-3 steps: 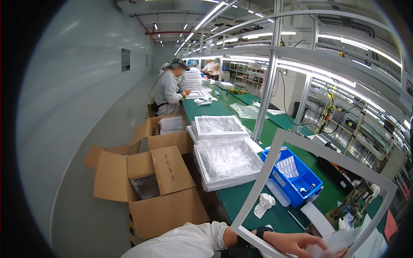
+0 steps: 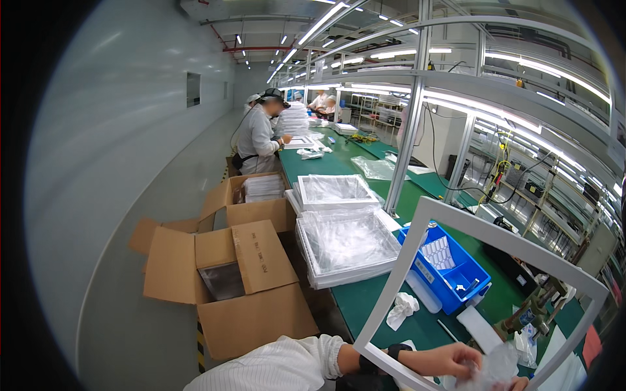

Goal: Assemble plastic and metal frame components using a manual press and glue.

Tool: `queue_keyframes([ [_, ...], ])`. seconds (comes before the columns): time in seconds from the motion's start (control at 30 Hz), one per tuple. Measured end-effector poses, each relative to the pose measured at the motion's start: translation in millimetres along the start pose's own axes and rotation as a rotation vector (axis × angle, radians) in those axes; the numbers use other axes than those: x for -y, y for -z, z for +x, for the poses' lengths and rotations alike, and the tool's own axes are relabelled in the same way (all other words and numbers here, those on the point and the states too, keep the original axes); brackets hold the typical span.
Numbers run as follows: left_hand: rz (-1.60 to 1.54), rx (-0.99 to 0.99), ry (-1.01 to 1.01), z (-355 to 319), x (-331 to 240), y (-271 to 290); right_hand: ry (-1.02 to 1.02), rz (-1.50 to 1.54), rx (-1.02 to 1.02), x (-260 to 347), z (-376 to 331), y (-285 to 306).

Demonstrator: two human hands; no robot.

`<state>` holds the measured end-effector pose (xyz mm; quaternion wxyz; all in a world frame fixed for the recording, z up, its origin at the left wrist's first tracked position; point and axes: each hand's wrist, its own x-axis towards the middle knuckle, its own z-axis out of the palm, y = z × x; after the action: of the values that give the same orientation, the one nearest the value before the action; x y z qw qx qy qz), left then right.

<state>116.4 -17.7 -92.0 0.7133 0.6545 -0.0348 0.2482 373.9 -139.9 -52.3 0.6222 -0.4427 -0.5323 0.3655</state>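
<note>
The left hand (image 2: 450,360) has risen slightly, its fingers now curled in on clear film (image 2: 500,360). One white frame (image 2: 507,243) stands tilted over the worktop (image 2: 358,306), by that wrist; the right hand (image 2: 520,384) barely shows (its hold cannot be told). A careless tug could snag the film on a corner. Beyond: one blue bin (image 2: 450,300), one crumpled white cloth (image 2: 402,309), at least two open cartons (image 2: 261,322).

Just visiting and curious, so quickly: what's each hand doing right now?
Left hand: closed, holding crumpled clear plastic.
Right hand: mostly cut off by the picture's lower edge, so its grip cannot be told.
</note>
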Motion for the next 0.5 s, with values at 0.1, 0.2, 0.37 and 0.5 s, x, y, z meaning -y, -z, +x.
queue_keyframes([
  [0.1, -0.019, -0.343, -0.005, -26, -36, -10, 0.005, -0.040, 0.010, -1, 6, 0],
  [0.2, 0.047, -0.554, -0.041, -77, -29, 12, 0.034, -0.060, 0.035, -4, 10, 0],
  [0.37, 0.077, -1.100, -0.119, -181, -41, 34, 0.250, -0.027, 0.147, -3, -6, 50],
  [0.5, 0.398, -1.636, -0.158, -311, -59, 47, 0.635, 0.300, 0.333, 52, -8, 6],
])
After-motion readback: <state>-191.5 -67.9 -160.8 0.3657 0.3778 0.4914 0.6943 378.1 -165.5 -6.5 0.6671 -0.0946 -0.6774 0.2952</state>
